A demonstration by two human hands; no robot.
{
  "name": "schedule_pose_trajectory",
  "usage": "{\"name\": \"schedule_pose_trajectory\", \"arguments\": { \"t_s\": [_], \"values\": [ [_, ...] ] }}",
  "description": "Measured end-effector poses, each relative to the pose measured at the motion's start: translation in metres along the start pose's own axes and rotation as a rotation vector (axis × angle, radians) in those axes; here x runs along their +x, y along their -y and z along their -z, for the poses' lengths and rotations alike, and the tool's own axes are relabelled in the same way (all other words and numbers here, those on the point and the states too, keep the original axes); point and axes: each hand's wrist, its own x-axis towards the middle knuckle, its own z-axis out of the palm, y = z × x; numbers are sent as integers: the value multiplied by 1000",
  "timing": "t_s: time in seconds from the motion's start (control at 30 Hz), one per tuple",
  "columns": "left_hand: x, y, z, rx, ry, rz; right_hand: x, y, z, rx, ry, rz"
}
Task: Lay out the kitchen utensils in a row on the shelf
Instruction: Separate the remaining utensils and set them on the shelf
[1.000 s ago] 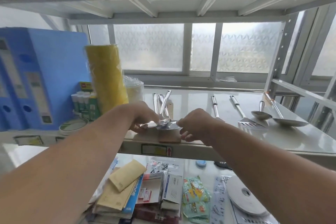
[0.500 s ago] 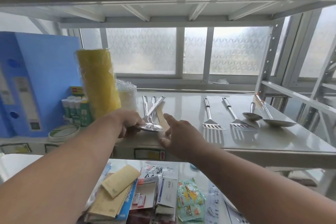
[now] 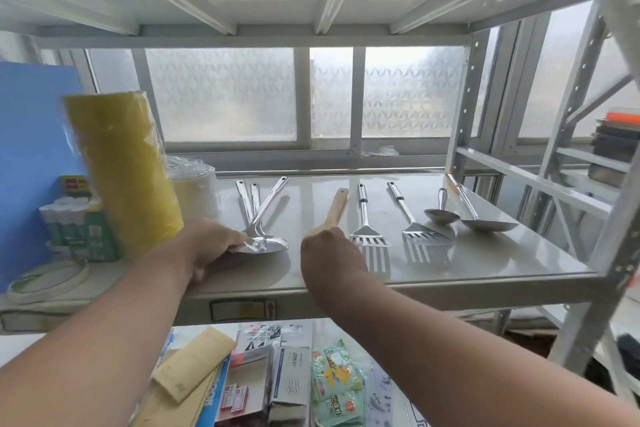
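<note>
On the grey metal shelf (image 3: 491, 263) lie two slotted steel turners (image 3: 367, 238) (image 3: 426, 236), a small steel spoon (image 3: 442, 215) and a large ladle (image 3: 489, 225), side by side with handles pointing back. Left of them a wooden spatula (image 3: 337, 206) lies parallel; my right hand (image 3: 329, 253) grips its near end, which the hand hides. Further left, three steel utensils (image 3: 265, 244) lie bunched with crossed handles. My left hand (image 3: 211, 246) holds their heads at the shelf's front.
A yellow wrapped roll (image 3: 121, 170), a clear-wrapped white roll (image 3: 195, 191), glue sticks (image 3: 74, 218), a tape ring (image 3: 48, 279) and a blue binder (image 3: 31, 149) crowd the shelf's left end. Packets and envelopes (image 3: 277, 378) fill the shelf below. A steel upright (image 3: 609, 246) stands at the right.
My right hand has drawn the wooden spatula out of the bunch and moved it right, beside the first slotted turner. The left hand has stayed on the bunched steel utensils.
</note>
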Motion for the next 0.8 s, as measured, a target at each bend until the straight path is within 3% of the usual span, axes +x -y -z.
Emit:
{"name": "schedule_pose_trajectory", "arguments": {
  "t_s": [0.13, 0.37, 0.43, 0.53, 0.63, 0.8],
  "values": [
    [-4, 3, 1, -13, 25, -49, 7, 1, 7, -132, 7, -41],
    [-14, 4, 0, -38, 12, -91, 19, -9, -7, -259, -93, 56],
    [-17, 5, -1, -33, -1, -113, 14, -9, -9, -124, -185, 84],
    [-14, 9, 1, 3, -20, -146, 5, -2, -10, 358, -262, 28],
    [-30, 2, -1, 43, 11, -172, 8, 12, -2, 740, -106, -188],
    [-41, -6, -7, -48, 79, -126, 17, 11, 2, 957, 70, -374]
  ]
}}
